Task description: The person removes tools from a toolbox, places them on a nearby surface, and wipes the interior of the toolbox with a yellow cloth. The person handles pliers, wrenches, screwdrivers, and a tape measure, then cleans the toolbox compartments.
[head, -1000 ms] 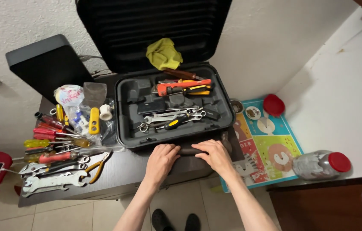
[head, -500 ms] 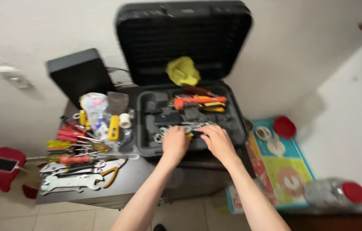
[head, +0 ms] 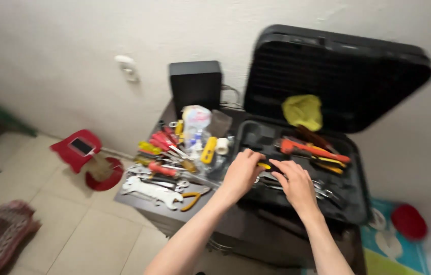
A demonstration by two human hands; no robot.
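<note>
An open black tool case (head: 357, 201) stands on a dark table (head: 139, 199), its lid (head: 338, 76) upright against the wall. My left hand (head: 242, 172) is inside the case, fingers curled on a yellow-and-black handled tool (head: 265, 165). Just to its right, my right hand (head: 296, 184) lies over a bundle of steel wrenches (head: 328, 193), and blur hides its grip. Behind the hands are an orange pipe wrench (head: 311, 148) and a yellow cloth (head: 302, 109).
Left of the case lie red and yellow screwdrivers (head: 160, 141), a large spanner (head: 146, 187), yellow-handled pliers (head: 193, 197), a white tape roll (head: 222, 146) and a plastic bag (head: 195, 119). A black box (head: 195, 84) stands behind. A red stool (head: 80, 147) stands on the floor at left.
Both hands left the case's front edge and reached inside onto the wrenches and the yellow-and-black tool. The camera swung left, showing more floor and the red stool.
</note>
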